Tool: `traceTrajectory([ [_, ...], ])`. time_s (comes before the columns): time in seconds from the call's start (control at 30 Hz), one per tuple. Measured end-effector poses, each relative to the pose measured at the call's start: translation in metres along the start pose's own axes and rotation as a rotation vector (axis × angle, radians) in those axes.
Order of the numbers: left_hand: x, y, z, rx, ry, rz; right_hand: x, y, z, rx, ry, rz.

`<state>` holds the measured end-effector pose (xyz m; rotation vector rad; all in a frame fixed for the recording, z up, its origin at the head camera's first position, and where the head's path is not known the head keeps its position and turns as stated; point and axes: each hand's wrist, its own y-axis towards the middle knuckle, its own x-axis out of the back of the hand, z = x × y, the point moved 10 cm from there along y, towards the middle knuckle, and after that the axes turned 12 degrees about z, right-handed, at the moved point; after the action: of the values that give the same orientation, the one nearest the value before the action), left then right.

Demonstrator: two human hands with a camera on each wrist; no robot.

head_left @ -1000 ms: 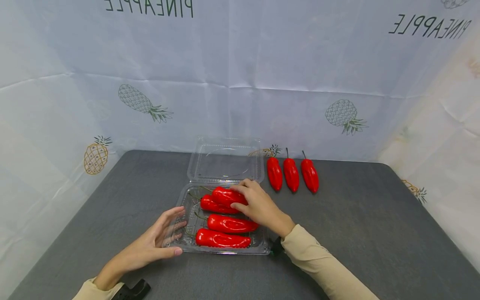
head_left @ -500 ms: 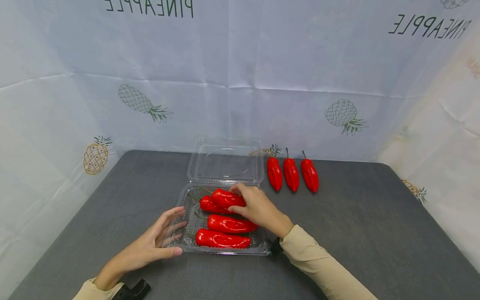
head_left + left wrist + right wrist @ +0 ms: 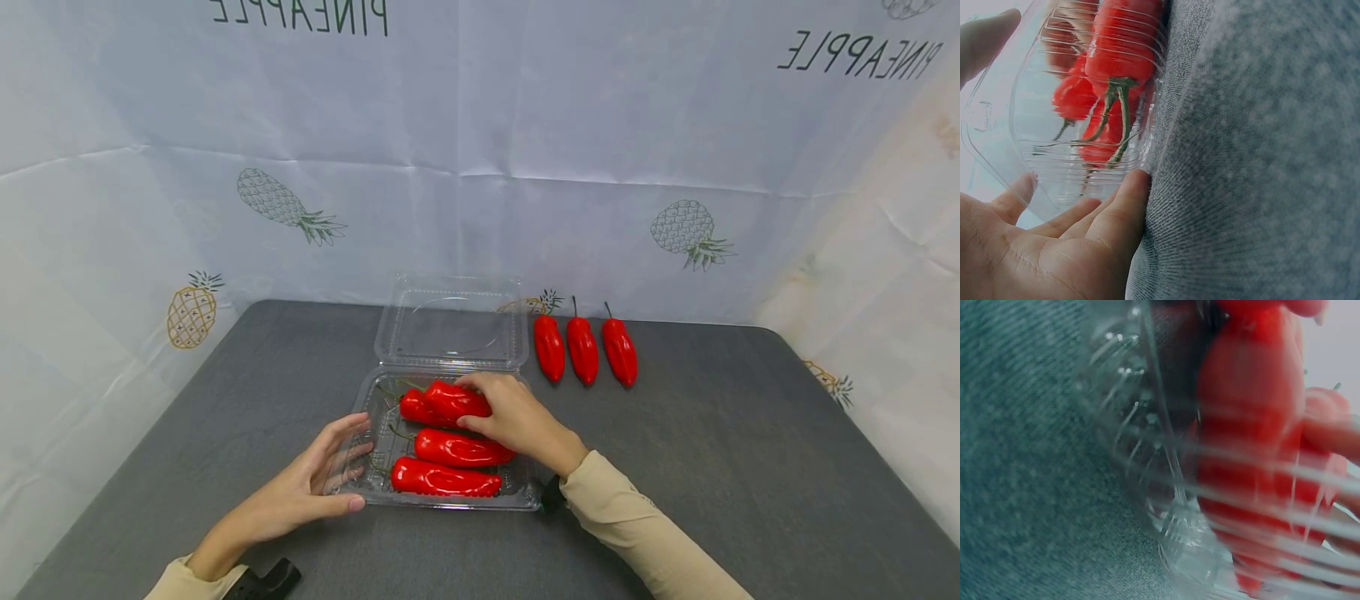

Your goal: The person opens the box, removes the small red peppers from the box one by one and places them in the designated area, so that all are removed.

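Note:
A clear plastic clamshell box lies with its lid folded back, red chili peppers with green stems inside. My right hand grips the upper chili pepper, thumb on its near side and fingers over the far side; it overlaps another chili pepper below. Two more peppers lie nearer: a middle chili pepper and a front chili pepper. At the box's left end, my left hand has its fingers spread, fingertips against the wall and thumb by the front corner. The left wrist view shows these fingers along the box.
Three red peppers stand in a row on the dark grey table, right of the transparent lid. A white cloth printed with pineapples hangs behind the table.
My right hand has drawn slightly toward me, and the gripped chili pepper has shifted down a little with it. The left hand and the box have stayed in place.

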<state>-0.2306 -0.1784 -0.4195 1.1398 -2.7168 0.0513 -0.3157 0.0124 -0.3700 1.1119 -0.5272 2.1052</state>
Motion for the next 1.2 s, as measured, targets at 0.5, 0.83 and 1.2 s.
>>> traceTrajectory([
  [0.5, 0.001, -0.001, 0.004, 0.025, 0.005, -0.010, 0.001, -0.003, 0.002, 0.028, -0.020, -0.017],
  [0.83, 0.001, -0.001, 0.003, 0.007, -0.002, -0.001, 0.009, -0.014, -0.002, -0.001, 0.101, -0.058],
  [1.2, 0.000, 0.000, -0.001, -0.015, -0.010, 0.006, 0.020, -0.021, -0.005, -0.001, 0.187, -0.107],
])
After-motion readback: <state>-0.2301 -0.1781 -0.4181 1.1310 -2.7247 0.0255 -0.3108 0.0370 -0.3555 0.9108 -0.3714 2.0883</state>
